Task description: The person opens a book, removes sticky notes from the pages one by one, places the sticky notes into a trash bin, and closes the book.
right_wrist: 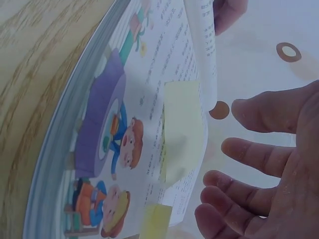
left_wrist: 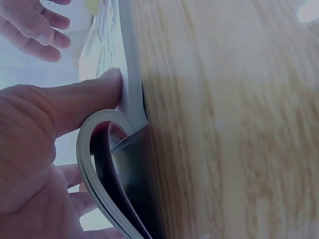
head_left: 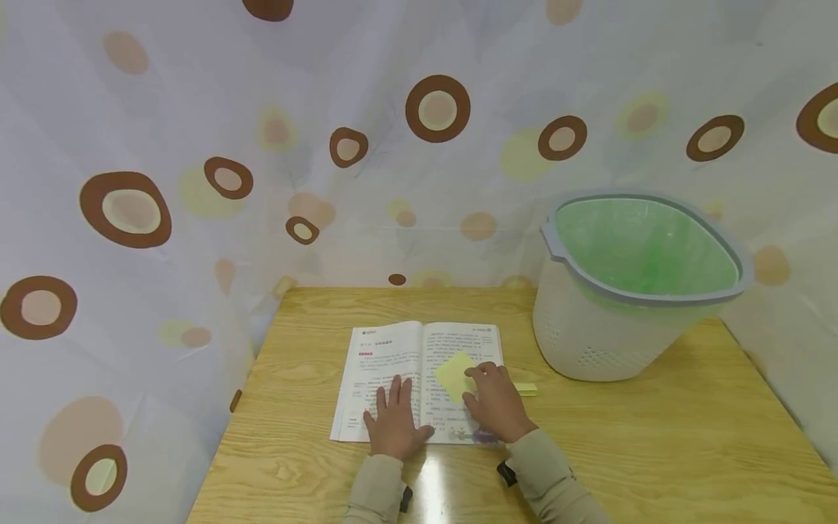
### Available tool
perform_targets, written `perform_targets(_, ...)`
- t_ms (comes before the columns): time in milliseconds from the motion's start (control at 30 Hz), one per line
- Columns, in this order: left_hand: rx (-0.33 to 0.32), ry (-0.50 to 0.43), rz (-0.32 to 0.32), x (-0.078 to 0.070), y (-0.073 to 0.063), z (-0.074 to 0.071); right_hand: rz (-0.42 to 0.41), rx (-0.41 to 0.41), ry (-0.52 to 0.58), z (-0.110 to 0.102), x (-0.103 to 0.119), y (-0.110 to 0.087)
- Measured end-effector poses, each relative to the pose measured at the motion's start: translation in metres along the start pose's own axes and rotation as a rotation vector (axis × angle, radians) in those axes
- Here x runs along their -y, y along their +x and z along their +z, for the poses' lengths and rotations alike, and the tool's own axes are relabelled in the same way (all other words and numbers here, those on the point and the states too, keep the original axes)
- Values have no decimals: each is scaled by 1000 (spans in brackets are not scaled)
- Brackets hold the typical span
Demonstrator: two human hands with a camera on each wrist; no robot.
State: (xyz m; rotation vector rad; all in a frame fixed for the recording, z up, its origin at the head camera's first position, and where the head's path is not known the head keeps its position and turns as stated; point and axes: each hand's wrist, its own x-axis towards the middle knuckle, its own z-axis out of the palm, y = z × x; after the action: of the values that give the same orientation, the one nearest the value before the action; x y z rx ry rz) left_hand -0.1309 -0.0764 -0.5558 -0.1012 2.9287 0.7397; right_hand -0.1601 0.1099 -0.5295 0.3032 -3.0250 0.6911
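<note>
An open book lies on the wooden table, with printed text on both pages. My left hand rests spread on the left page, and its thumb presses near the lower end of the fold. A pale yellow sticky note lies turned like a diamond on the right page. My right hand is over that page beside the note. In the right wrist view its fingers are loosely bent, apart from the sticky note, and hold nothing. A yellow paper strip shows at the book's right side, partly hidden by the hand.
A tall white basket with a grey rim and green inside stands at the back right of the table. Behind hangs a pale curtain with brown and yellow spots.
</note>
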Motion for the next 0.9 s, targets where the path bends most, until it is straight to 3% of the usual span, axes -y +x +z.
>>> perform_targets(267,-6,-5,-5,-1,1,0,-1,-39,-12,4,-4,6)
perform_targets(433,-2,-9,1,0,2,0,24,-6,-22,8,-1,14)
perform_targets(900,2,-57,8,0,1,-1,-1,22,-75,18,-2,22)
